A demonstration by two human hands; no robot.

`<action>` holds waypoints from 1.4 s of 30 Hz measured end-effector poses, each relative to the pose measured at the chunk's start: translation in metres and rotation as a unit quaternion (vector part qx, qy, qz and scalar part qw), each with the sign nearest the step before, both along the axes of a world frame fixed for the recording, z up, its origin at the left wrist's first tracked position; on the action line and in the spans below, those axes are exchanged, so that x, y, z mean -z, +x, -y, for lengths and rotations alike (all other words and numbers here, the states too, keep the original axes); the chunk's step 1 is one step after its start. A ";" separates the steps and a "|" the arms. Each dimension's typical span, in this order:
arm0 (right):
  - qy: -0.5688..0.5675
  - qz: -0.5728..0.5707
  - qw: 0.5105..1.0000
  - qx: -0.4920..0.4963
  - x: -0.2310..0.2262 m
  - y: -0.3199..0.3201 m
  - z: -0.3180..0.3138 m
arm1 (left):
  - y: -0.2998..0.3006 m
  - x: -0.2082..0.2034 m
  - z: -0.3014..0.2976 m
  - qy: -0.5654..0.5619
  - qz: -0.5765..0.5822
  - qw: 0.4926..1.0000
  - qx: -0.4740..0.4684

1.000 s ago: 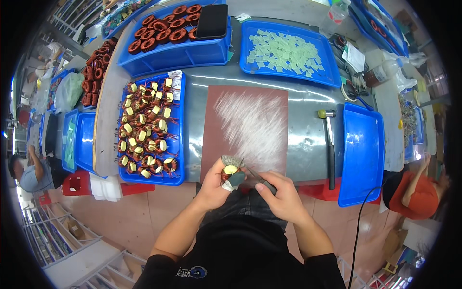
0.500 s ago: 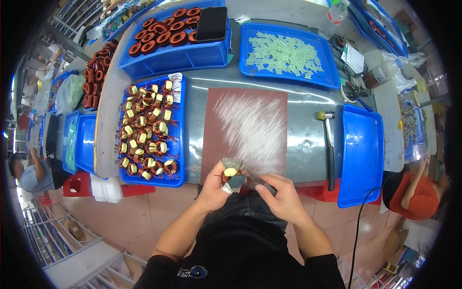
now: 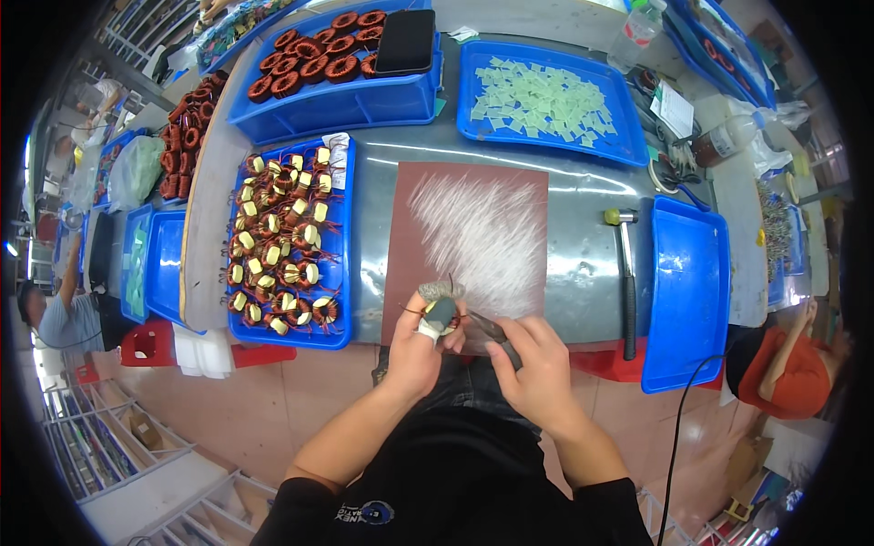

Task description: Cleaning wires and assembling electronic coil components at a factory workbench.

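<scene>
In front of my body, my left hand (image 3: 416, 357) is closed around a small wire-wound coil (image 3: 458, 314), mostly hidden by the fingers. Dark green and white wrapping (image 3: 441, 314) covers my left thumb, and a speckled grey covering (image 3: 441, 290) shows on a finger. Thin dark wire ends stick out beside it. My right hand (image 3: 539, 364) grips a slim dark-grey hand tool (image 3: 487, 325), its tip pointing at the coil; its exact kind cannot be made out. Beneath both hands lies the near edge of a brown sheet (image 3: 414, 246) with white scratch marks.
A blue tray (image 3: 343, 300) of coils with pale yellow blocks stands left. Behind it a blue bin (image 3: 350, 111) holds copper coils and a black phone (image 3: 405, 42). Pale green pieces fill a rear tray (image 3: 478, 129). A hammer (image 3: 626, 282) lies beside another blue tray (image 3: 687, 291) at right.
The coil has turned in my left hand: its pale yellow block faced up before and is now mostly covered by the wrapped thumb. My right hand has shifted slightly right with the tool.
</scene>
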State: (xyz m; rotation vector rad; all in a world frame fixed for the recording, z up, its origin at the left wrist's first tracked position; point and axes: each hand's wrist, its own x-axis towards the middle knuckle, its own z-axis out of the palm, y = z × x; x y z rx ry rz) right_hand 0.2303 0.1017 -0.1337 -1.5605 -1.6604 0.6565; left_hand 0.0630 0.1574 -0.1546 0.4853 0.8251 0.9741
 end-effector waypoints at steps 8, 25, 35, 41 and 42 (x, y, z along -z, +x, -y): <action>0.106 0.153 0.980 0.066 0.011 -0.026 0.003 | 0.019 -0.008 -0.009 -0.061 0.029 0.991 -0.112; 0.079 0.133 0.985 0.074 0.026 -0.018 0.019 | 0.002 -0.009 -0.016 0.001 0.023 0.995 -0.099; 0.014 0.097 0.994 -0.046 -0.011 0.005 -0.009 | -0.022 -0.006 0.013 0.237 -0.222 0.942 0.087; -0.019 0.043 0.997 -0.064 -0.011 0.010 -0.008 | -0.026 -0.010 0.007 0.282 -0.296 0.902 0.137; -0.016 0.029 0.997 -0.072 -0.012 0.012 -0.008 | -0.027 -0.013 0.005 0.281 -0.277 0.905 0.158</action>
